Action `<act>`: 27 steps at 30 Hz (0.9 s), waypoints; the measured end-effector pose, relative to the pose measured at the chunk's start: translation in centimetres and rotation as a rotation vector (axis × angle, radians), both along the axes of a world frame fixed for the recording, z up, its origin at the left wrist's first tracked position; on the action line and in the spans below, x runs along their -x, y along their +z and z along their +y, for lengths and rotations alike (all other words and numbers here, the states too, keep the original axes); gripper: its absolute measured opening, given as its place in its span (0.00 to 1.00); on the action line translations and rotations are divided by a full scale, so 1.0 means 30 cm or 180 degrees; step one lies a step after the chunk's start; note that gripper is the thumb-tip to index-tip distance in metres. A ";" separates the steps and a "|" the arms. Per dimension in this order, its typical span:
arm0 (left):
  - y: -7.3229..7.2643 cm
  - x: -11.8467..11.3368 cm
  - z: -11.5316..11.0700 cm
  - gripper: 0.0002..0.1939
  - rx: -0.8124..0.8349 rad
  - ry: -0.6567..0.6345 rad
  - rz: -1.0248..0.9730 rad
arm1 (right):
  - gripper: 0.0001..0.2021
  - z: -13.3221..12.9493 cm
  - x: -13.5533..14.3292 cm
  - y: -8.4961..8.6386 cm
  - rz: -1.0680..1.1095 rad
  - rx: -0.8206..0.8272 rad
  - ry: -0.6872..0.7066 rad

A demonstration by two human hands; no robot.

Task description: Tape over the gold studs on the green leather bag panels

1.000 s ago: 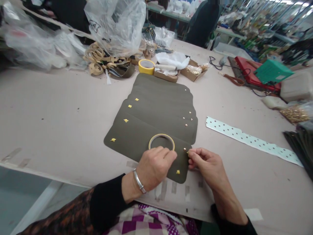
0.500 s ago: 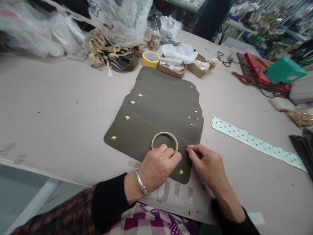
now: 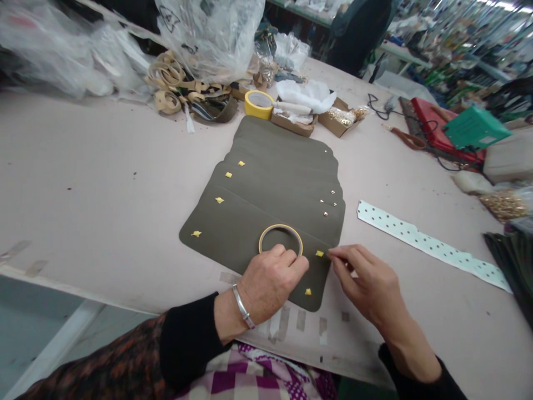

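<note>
A dark olive sheet [image 3: 270, 189] with rounded corners lies flat on the table. My left hand [image 3: 272, 283] is wrapped round the near side of a thin yellow tape roll [image 3: 263, 236] over the sheet's lower part. At the sheet's right edge is my right hand [image 3: 368, 280], thumb and forefinger pinched together; anything between the tips is too small to make out. A yellow tape piece [image 3: 319, 253] sits just left of those fingertips, another [image 3: 308, 291] nearer the front. Several more are along the left side, and small metal studs [image 3: 325, 214] dot the right.
Behind the sheet stand a thick yellow tape roll [image 3: 259, 105], a box of metal parts [image 3: 341, 116] and tan straps [image 3: 166, 78]. A dotted white strip [image 3: 428, 241] lies to the right. Farther back are a green box [image 3: 476, 128] and plastic bags [image 3: 208, 39].
My right hand has moved slightly right, off the yellow piece by the right edge, which now shows fully. My left hand still holds the tape roll in nearly the same spot.
</note>
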State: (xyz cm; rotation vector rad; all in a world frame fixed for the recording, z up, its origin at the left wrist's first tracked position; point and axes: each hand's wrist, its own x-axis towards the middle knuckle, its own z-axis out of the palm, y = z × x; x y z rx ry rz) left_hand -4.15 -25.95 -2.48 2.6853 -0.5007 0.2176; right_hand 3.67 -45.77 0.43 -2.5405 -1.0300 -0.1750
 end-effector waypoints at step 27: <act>0.104 0.074 0.069 0.22 0.1420 -0.0125 -0.0352 | 0.09 0.077 0.156 0.067 0.0703 -0.0915 -0.0122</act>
